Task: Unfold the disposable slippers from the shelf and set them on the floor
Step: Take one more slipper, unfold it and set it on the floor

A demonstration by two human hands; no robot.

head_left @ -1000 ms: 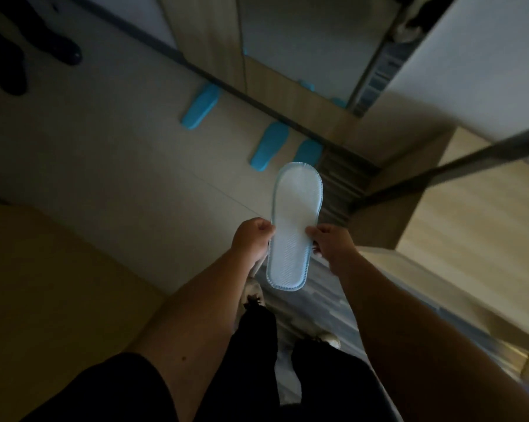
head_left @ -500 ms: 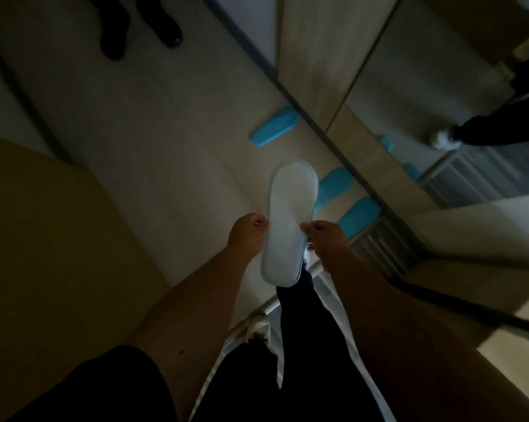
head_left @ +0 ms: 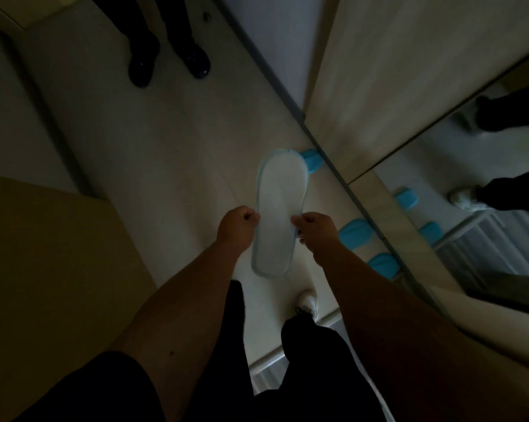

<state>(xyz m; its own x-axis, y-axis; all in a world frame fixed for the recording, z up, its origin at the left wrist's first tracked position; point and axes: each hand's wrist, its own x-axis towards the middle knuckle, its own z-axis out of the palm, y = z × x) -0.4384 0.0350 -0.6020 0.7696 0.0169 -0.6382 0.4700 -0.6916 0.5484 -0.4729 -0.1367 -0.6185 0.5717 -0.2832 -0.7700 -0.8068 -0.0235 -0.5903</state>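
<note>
I hold a flat white disposable slipper (head_left: 276, 211) with a pale blue edge out in front of me, its white sole facing me and its toe pointing away. My left hand (head_left: 237, 226) pinches its left edge and my right hand (head_left: 316, 228) pinches its right edge, about halfway along. Three blue slippers lie on the pale floor along the mirrored wall: one (head_left: 312, 159) partly hidden behind the held slipper's toe, one (head_left: 356, 234) beside my right wrist, one (head_left: 383, 264) nearer to me.
A mirrored wardrobe door (head_left: 470, 184) runs along the right and reflects the blue slippers and my legs. Another person's dark shoes (head_left: 168, 60) stand on the floor at the top. A wooden surface (head_left: 53, 254) fills the left. My white shoe (head_left: 307, 303) is below the slipper.
The view has swung left, so the mirror and blue slippers have shifted to the right. Both hands keep the same grip on the white slipper.
</note>
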